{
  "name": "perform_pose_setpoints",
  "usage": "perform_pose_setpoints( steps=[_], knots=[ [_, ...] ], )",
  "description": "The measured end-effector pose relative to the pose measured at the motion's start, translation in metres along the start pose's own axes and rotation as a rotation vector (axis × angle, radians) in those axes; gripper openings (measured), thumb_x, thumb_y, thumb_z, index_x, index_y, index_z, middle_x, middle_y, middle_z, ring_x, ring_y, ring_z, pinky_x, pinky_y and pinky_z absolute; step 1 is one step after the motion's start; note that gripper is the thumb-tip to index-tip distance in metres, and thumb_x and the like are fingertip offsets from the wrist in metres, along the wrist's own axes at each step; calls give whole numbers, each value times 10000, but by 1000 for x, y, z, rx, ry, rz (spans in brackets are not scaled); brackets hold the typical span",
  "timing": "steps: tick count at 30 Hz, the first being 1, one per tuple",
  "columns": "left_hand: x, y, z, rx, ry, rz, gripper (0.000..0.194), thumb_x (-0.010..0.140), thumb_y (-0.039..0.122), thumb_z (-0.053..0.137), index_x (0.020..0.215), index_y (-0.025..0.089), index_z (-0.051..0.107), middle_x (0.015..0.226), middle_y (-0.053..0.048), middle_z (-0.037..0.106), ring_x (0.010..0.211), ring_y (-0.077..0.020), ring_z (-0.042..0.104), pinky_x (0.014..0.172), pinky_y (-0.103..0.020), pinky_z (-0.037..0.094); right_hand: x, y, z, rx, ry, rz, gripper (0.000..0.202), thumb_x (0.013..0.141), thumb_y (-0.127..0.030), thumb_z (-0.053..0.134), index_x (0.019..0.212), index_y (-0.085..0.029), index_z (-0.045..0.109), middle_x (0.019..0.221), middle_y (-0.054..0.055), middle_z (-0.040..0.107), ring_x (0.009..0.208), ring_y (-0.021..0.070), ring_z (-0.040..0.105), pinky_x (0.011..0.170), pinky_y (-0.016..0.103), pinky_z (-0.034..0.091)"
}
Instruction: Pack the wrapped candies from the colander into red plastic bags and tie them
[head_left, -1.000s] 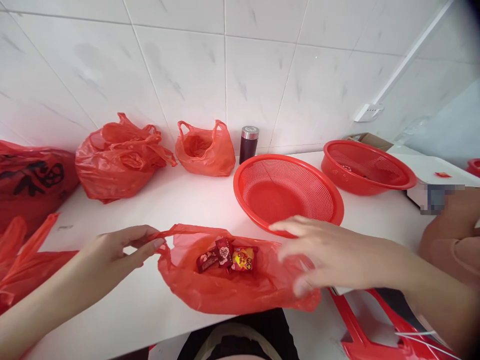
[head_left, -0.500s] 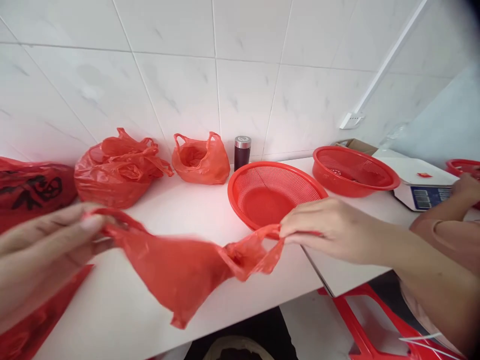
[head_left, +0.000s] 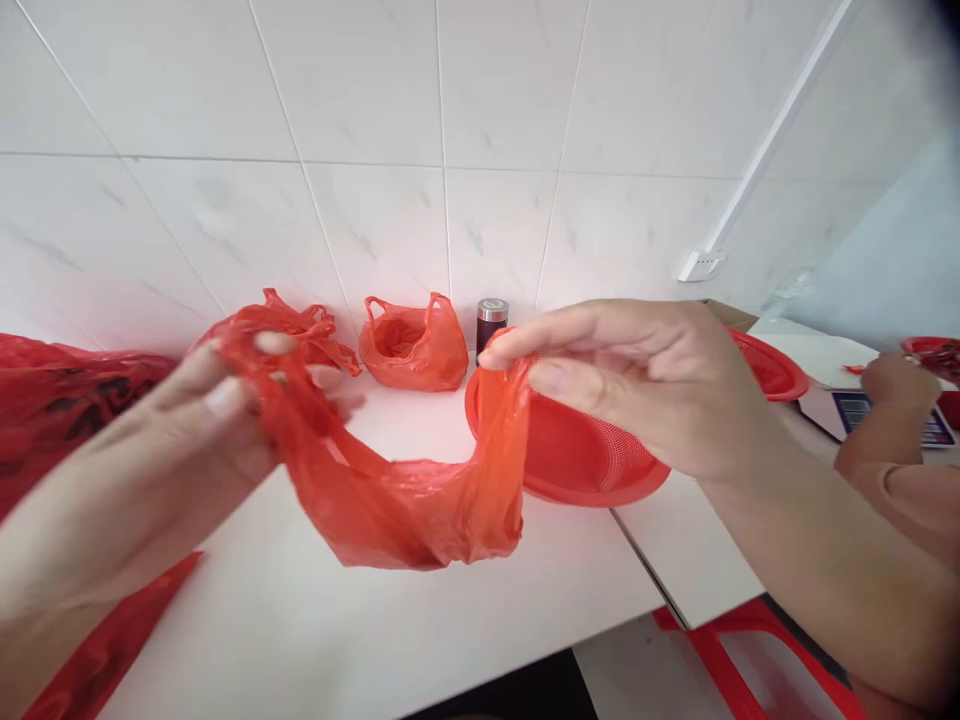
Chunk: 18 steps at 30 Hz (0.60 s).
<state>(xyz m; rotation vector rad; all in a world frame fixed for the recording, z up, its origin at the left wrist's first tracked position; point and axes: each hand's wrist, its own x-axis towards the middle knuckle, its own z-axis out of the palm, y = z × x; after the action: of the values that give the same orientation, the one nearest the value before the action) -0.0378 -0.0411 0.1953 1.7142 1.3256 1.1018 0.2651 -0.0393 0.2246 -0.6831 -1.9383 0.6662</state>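
Between my hands hangs a thin red plastic bag, its middle sagging above the white table. My left hand grips one handle loop, the fingers partly behind the plastic. With thumb and forefinger, my right hand pinches the other handle, higher up. Behind my right hand sits a red perforated basin, partly covered by the wrist. Beyond the bag, a smaller red bag stands with its mouth open, beside a dark tumbler with a silver lid.
Fuller red bags line the wall at left, one with black lettering. At right, a co-worker's hand is over a weighing scale, near another red basin. A red stool stands below the table edge.
Both hands have risen and come closer together, with the right moving up and left. The bag, stretched out sideways before, now hangs in a U shape. The view has tilted up slightly.
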Motion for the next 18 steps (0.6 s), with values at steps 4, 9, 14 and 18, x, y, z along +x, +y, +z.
perform_pose_setpoints(
  steps=[4,9,14,18],
  knots=[
    [15,21,38,-153,-516,-5,544,795,385,653,1288,284,446,809,25,600,698,-130,606,640,-240,533,26,-5,20,161,-124,-46,124,911,-251,595,906,-232,717,951,-28,715,946,134,668,856,276,546],
    [30,31,56,-73,-596,-90,337,908,514,468,825,199,552,541,84,258,461,-64,269,444,-188,323,45,14,35,157,-191,-94,146,902,-261,607,1036,-224,651,1025,-13,677,988,128,630,877,276,523],
    [37,22,51,-147,-525,-189,430,939,569,352,762,215,518,546,87,115,482,-89,99,445,-230,248,38,52,40,30,-171,-6,238,848,-234,649,1076,-220,583,1051,18,655,982,148,615,886,347,505],
    [35,11,46,-199,-480,-160,426,944,550,362,783,204,550,528,63,358,472,-95,294,517,-253,389,19,51,53,7,-142,-64,31,890,-193,553,869,-208,571,862,-6,665,845,125,617,824,311,506]
  ],
)
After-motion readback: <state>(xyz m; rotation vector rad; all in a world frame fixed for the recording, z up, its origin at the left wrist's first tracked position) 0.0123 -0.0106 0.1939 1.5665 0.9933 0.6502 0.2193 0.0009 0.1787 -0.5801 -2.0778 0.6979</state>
